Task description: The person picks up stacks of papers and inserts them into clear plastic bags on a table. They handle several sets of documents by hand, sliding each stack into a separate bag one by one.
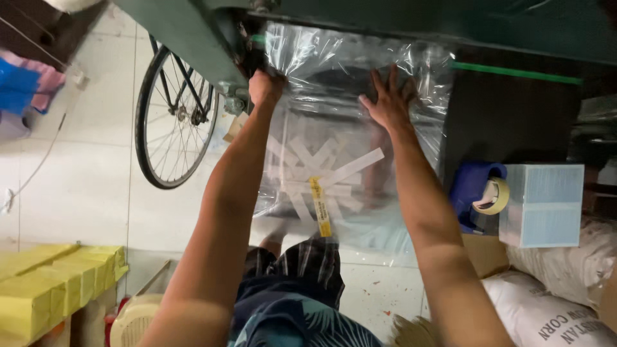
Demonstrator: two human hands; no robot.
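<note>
Left hand (pixel 265 85) fisted, gripping the clear film (pixel 347 128) at its top left corner under the green machine (pixel 193 32), right hand (pixel 387 99) spread flat on it; thin, limp and slippery-looking, it seems best held by edges.

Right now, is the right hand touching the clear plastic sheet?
Touching. The head view shows the right hand spread flat, palm and fingers pressed on the clear plastic sheet.
</note>
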